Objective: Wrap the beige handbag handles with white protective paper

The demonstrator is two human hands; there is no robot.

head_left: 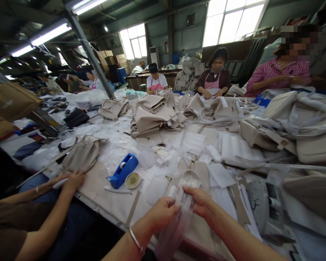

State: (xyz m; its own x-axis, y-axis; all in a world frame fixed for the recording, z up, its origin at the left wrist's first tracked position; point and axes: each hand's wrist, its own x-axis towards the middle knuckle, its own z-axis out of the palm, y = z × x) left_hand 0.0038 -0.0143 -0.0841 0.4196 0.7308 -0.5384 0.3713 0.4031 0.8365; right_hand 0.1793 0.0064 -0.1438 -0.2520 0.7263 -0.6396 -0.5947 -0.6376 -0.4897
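A strip of translucent plastic wrap point(170, 232) runs between my two hands and hangs toward me over the table edge. My left hand point(163, 214) pinches it between thumb and fingers from the left. My right hand point(202, 201) grips its upper part from the right, with the fingertips close together. Just beyond my fingers, the wrap meets a looped strap point(190, 175) with a metal buckle point(192, 163). Under and around it lies a beige bag point(202, 173), partly hidden by my hands and the wrap. A small metal clasp point(168, 178) shows to the left.
A blue tape dispenser point(124, 170) and a tape roll point(132, 180) lie to the left. Beige bags point(154, 116) are heaped ahead, more point(315, 141) at right. White foam sheets point(233, 146) cover much of the table. A co-worker's hand point(74, 181) rests at left; several people sit opposite.
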